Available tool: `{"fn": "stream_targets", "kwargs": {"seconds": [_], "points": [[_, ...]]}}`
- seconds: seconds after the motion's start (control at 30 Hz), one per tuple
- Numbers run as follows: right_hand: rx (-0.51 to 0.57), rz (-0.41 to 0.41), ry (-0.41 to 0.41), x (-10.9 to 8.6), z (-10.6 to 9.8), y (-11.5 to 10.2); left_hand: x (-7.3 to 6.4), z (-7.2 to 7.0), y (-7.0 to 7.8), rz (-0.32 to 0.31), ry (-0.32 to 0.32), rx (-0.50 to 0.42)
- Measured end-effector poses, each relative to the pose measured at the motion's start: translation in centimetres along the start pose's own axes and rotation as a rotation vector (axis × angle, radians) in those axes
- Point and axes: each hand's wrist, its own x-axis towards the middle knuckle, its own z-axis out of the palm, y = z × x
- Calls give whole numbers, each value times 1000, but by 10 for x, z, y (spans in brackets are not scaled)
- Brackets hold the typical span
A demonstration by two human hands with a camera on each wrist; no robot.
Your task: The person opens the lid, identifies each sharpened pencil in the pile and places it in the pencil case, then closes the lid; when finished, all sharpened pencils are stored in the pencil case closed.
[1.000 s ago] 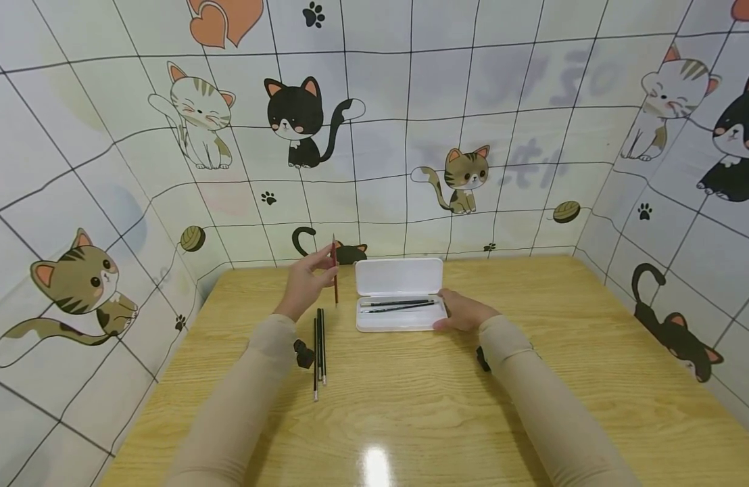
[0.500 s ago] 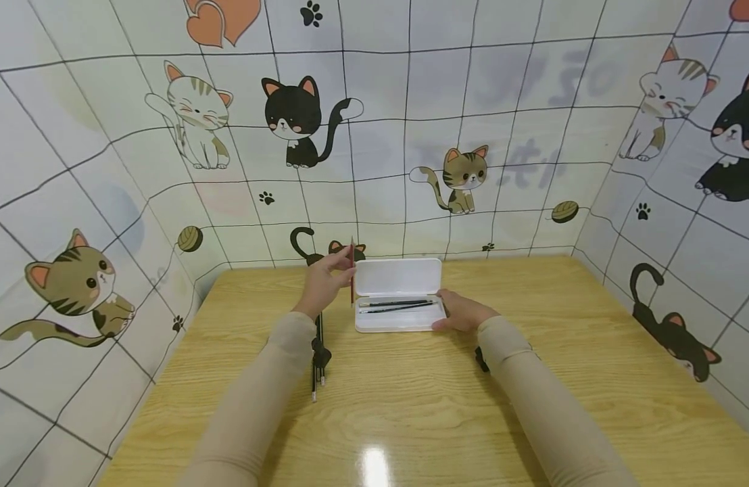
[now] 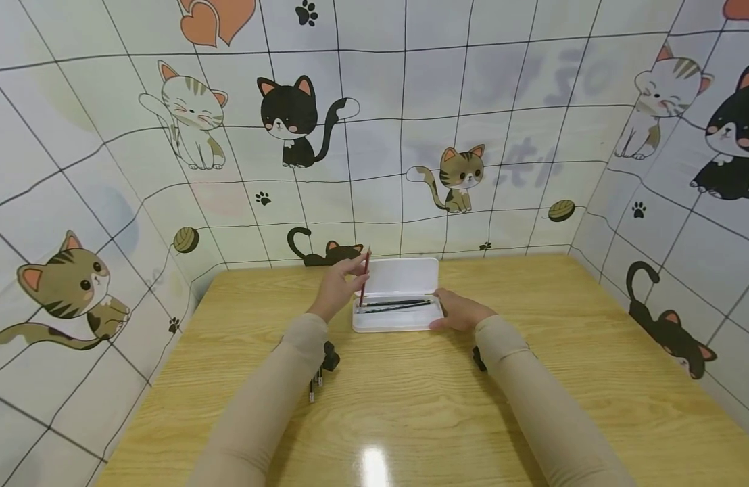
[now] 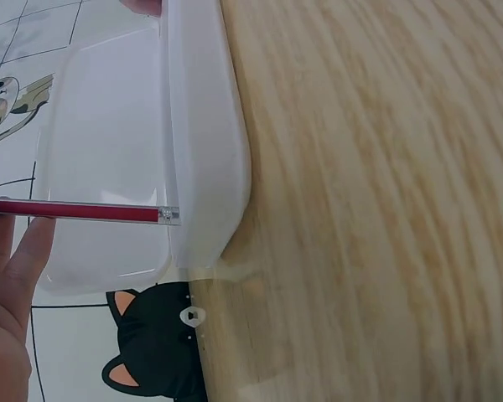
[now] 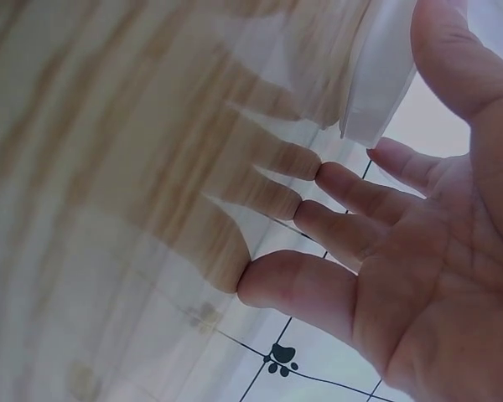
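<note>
In the head view my left hand pinches a red pencil, tip up, at the left end of an open white pencil case. The left wrist view shows the pencil's silver eraser end overlapping the case wall. Two dark pencils lie in the case tray. My right hand holds the case's right end, thumb at the front and fingers behind. In the right wrist view its other fingertips rest on the table by the case.
Several black pencils lie on the wooden table, partly hidden under the left sleeve. The case lid stands raised at the back. Behind it rises a wall covering printed with cats. A black device sits at each wrist.
My left hand has moved right with the red pencil, from left of the case to over its left end. The pencil now tilts slightly. The right hand has stayed on the case.
</note>
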Motion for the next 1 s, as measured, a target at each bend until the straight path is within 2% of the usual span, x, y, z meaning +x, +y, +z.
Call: {"fn": "stream_targets", "kwargs": {"seconds": [0.17, 0.3, 0.37, 0.6, 0.77, 0.9, 1.0], "points": [[1, 15, -2, 0, 0, 1, 4, 4, -3, 34, -10, 40], [13, 11, -4, 0, 0, 1, 7, 6, -3, 36, -2, 46], [14, 8, -4, 0, 0, 1, 8, 7, -2, 26, -3, 34], [1, 6, -9, 1, 0, 1, 9, 16, -3, -9, -39, 85], [9, 13, -9, 2, 0, 2, 9, 21, 2, -20, -49, 110], [7, 16, -9, 2, 0, 1, 8, 25, 1, -63, -104, 122], [3, 3, -4, 2, -1, 0, 8, 27, -3, -69, -141, 119]]}}
